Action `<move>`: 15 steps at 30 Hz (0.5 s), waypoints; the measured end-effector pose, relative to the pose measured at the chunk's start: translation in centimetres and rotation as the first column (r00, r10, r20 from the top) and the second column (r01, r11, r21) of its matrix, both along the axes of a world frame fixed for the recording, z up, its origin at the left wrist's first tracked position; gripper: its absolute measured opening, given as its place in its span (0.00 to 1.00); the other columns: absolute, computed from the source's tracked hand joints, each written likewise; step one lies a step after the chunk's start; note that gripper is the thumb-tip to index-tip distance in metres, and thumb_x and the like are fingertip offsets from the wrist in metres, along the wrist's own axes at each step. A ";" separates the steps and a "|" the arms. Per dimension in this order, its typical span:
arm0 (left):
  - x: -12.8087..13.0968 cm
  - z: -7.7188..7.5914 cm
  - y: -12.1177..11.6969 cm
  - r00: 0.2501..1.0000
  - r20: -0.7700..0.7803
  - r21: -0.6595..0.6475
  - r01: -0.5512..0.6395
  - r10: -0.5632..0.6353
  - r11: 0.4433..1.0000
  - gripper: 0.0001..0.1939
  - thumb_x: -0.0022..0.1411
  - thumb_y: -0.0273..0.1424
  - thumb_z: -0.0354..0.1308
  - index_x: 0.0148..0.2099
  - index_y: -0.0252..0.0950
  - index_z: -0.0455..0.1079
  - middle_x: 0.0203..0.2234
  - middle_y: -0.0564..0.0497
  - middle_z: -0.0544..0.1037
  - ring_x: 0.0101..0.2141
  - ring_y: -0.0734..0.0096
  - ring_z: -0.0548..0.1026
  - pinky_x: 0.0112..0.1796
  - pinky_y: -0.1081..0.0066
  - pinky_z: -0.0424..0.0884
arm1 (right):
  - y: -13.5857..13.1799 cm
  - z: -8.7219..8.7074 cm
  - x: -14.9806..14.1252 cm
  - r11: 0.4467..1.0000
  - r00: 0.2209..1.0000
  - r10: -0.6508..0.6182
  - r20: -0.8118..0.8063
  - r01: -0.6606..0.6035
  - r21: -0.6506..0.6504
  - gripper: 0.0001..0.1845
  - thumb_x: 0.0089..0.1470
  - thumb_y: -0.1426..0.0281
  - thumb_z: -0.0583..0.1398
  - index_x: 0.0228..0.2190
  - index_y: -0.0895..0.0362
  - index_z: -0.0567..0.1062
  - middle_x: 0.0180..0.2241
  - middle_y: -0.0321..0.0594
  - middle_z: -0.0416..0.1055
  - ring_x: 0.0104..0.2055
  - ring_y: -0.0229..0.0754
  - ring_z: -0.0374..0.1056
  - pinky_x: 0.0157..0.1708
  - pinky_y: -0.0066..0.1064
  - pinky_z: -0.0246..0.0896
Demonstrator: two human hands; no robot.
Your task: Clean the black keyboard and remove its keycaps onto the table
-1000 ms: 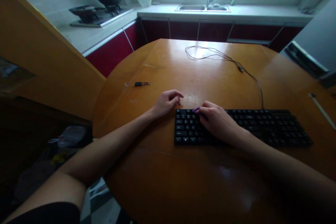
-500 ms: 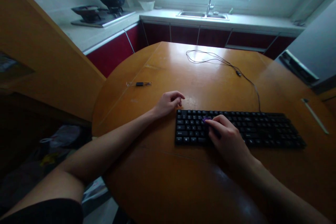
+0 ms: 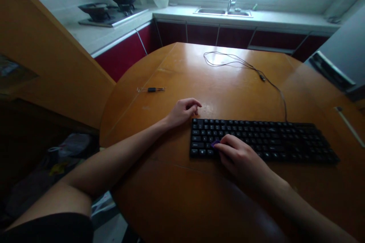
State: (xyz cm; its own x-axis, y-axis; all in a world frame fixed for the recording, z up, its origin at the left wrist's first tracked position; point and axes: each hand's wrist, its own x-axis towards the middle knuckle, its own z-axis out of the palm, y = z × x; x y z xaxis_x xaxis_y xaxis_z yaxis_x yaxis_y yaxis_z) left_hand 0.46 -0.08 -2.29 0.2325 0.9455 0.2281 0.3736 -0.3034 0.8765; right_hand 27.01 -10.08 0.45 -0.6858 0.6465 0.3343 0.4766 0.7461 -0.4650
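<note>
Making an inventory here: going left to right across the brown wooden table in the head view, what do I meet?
Clear pen with black grip → bare left hand → small purple item pinched by the right hand → thin whitish strip.

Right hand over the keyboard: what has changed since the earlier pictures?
The right hand, still pinching the purple piece, went from the keyboard's far edge nearer and rightward, then back left, nearer still. The left hand, keyboard and pen stayed put.
</note>
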 end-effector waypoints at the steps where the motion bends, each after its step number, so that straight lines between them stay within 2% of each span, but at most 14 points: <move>1: 0.0 0.0 0.0 1.000 -0.007 0.004 -0.003 0.003 1.000 0.10 0.64 0.28 0.55 0.42 0.31 0.76 0.26 0.50 0.78 0.28 0.73 0.77 0.31 0.74 0.71 | 0.1 0.0 0.0 0.999 0.999 -0.038 -0.019 0.038 0.007 0.12 0.63 0.80 0.55 0.41 0.62 0.79 0.37 0.47 0.72 0.38 0.44 0.70 0.39 0.36 0.72; 4: 0.0 0.1 0.0 1.000 -0.028 0.013 -0.007 0.007 1.000 0.09 0.63 0.27 0.55 0.42 0.31 0.76 0.26 0.50 0.78 0.28 0.73 0.77 0.31 0.74 0.71 | 0.7 -0.1 0.2 0.981 0.980 -0.192 -0.049 0.193 0.009 0.11 0.64 0.78 0.56 0.42 0.63 0.79 0.37 0.48 0.72 0.38 0.44 0.70 0.42 0.39 0.72; 6: 0.0 0.1 0.0 0.999 -0.038 0.014 -0.004 0.005 1.000 0.10 0.63 0.27 0.55 0.42 0.31 0.76 0.26 0.50 0.78 0.28 0.73 0.77 0.31 0.74 0.71 | 0.8 -0.2 0.1 0.973 0.972 -0.231 -0.031 0.231 0.002 0.11 0.65 0.78 0.56 0.42 0.63 0.79 0.38 0.48 0.72 0.38 0.45 0.70 0.43 0.40 0.72; 8: -0.1 0.2 0.0 0.999 -0.043 0.013 -0.005 0.005 1.000 0.10 0.63 0.28 0.55 0.42 0.31 0.76 0.26 0.50 0.78 0.28 0.73 0.76 0.31 0.74 0.70 | 0.5 -0.2 -0.2 0.980 0.980 -0.197 0.010 0.197 0.013 0.12 0.65 0.78 0.55 0.41 0.63 0.79 0.38 0.49 0.72 0.39 0.46 0.70 0.43 0.41 0.72; 12: -0.1 0.3 0.0 0.999 -0.049 0.011 -0.013 0.013 1.000 0.10 0.63 0.29 0.55 0.42 0.32 0.76 0.26 0.51 0.78 0.28 0.72 0.76 0.31 0.74 0.70 | -0.6 0.1 -0.7 0.999 0.998 -0.043 0.052 0.044 -0.001 0.14 0.64 0.79 0.54 0.40 0.61 0.79 0.38 0.48 0.72 0.39 0.45 0.69 0.42 0.39 0.73; 13: -0.1 0.3 0.0 0.999 -0.048 0.009 -0.014 0.014 1.000 0.10 0.63 0.29 0.55 0.42 0.32 0.76 0.26 0.51 0.78 0.28 0.72 0.76 0.31 0.74 0.70 | -0.7 0.3 -0.8 0.999 0.999 -0.037 0.026 0.038 -0.017 0.14 0.65 0.79 0.54 0.41 0.61 0.79 0.38 0.48 0.72 0.39 0.44 0.69 0.42 0.38 0.73; 15: 0.0 0.5 -0.1 0.999 -0.042 0.003 -0.012 0.012 1.000 0.10 0.63 0.29 0.55 0.42 0.32 0.76 0.26 0.50 0.78 0.28 0.72 0.76 0.31 0.73 0.71 | -0.3 0.5 -0.9 0.994 0.993 -0.107 -0.054 0.106 -0.025 0.13 0.65 0.78 0.54 0.42 0.61 0.79 0.38 0.47 0.72 0.39 0.43 0.69 0.43 0.37 0.73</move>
